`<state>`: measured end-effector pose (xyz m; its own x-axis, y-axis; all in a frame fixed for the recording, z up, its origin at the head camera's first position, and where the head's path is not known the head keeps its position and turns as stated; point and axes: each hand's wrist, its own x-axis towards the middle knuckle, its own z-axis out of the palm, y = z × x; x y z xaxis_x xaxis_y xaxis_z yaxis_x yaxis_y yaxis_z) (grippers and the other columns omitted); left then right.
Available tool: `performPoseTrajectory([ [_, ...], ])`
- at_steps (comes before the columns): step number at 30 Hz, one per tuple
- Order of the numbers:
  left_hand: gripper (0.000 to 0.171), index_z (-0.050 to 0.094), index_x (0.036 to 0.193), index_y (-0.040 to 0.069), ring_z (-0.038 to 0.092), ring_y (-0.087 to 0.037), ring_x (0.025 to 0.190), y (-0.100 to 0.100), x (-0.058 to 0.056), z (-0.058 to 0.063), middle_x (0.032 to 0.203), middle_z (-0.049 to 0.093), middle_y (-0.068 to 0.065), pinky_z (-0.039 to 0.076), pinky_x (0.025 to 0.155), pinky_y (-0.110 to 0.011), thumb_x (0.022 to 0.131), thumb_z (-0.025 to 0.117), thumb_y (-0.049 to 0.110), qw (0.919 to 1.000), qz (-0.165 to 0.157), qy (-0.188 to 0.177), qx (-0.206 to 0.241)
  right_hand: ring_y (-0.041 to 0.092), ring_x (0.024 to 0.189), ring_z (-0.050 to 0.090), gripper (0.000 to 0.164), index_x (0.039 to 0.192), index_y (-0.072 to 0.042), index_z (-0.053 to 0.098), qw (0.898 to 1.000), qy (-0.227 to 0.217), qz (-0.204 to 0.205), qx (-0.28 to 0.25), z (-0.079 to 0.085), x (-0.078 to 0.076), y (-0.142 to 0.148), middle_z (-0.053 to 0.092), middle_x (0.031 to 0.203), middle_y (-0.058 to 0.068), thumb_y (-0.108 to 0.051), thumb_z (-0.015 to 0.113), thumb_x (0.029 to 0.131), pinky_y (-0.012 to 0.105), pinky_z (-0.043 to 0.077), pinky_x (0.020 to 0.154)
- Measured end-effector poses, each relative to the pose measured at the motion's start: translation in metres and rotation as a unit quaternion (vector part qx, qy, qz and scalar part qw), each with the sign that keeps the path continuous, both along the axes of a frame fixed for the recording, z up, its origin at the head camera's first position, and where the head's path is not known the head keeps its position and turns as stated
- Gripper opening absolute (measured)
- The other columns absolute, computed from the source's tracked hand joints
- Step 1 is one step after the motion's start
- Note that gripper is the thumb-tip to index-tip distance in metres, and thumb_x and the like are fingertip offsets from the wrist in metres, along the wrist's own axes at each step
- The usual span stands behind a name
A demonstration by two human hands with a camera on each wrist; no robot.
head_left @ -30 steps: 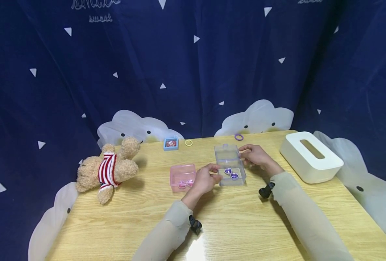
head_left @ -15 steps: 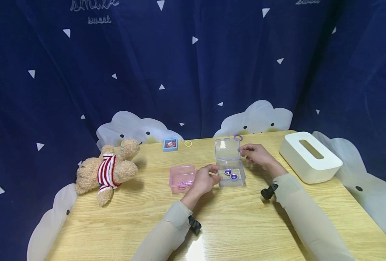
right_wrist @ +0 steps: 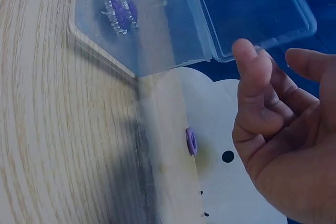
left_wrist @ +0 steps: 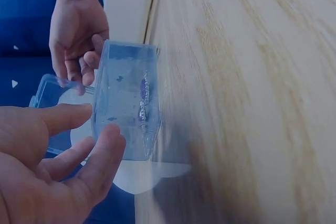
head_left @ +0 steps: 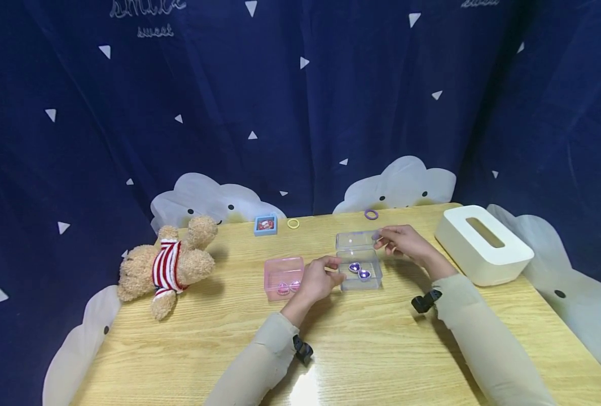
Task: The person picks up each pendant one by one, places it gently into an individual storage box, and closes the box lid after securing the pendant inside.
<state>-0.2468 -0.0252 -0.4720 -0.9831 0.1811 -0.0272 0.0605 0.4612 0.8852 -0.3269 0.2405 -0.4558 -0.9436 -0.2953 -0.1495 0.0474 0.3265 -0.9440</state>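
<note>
A clear plastic box (head_left: 359,281) stands on the table with its hinged lid (head_left: 355,241) raised. Inside it lie two purple gem pieces (head_left: 364,274) edged with small sparkling stones. My left hand (head_left: 320,280) is at the box's left side; in the left wrist view its thumb and fingers are apart, with the fingertips right at the wall. At the lid's right edge is my right hand (head_left: 403,243). The right wrist view shows its fingers (right_wrist: 254,77) loosely bent by the lid's corner, the thumb standing away from them.
Left of my left hand is a pink box (head_left: 284,273) with two pink gem pieces. A blue square case (head_left: 266,225), a yellow ring (head_left: 293,219) and a purple ring (head_left: 371,211) lie along the back. A teddy bear (head_left: 167,265) and a white tissue box (head_left: 485,245) flank them.
The clear lid swung to a taller, more upright look half a second ago, and now appears lower. My right hand shifted slightly right along with it. The left hand stayed at the box.
</note>
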Motion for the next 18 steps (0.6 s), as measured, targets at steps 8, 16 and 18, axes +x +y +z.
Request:
performPoseTrajectory([
  [8,0.042,0.067,0.124,0.003,0.072,-0.015,0.089,0.0,0.001,0.001,0.116,0.069,-0.015,0.056,0.07,-0.021,0.084,0.078,0.011,0.9999,0.001,0.01,-0.008,0.011,0.069,0.059,0.037,0.118,-0.004,0.066,0.998,0.007,0.026,0.057,0.005,0.01,0.002,0.072,0.094,0.004,-0.036,0.06,0.1,0.027,0.043,0.058],
  [16,0.037,0.069,0.118,0.003,0.073,-0.018,0.087,0.0,0.002,0.002,0.114,0.071,-0.015,0.056,0.069,-0.022,0.083,0.079,0.01,0.9999,0.004,0.015,-0.005,0.02,0.073,0.059,0.033,0.119,-0.006,0.067,0.995,0.012,0.055,0.085,0.003,0.015,0.003,0.064,0.085,0.004,-0.025,0.07,0.093,0.029,0.048,0.057],
  [18,0.038,0.068,0.118,0.003,0.073,-0.018,0.087,0.0,0.002,0.002,0.113,0.07,-0.014,0.056,0.069,-0.022,0.083,0.079,0.009,0.9999,0.005,0.014,-0.004,0.022,0.072,0.059,0.033,0.12,-0.005,0.066,0.995,0.012,0.059,0.085,0.002,0.017,0.004,0.065,0.084,0.004,-0.024,0.07,0.093,0.028,0.047,0.055],
])
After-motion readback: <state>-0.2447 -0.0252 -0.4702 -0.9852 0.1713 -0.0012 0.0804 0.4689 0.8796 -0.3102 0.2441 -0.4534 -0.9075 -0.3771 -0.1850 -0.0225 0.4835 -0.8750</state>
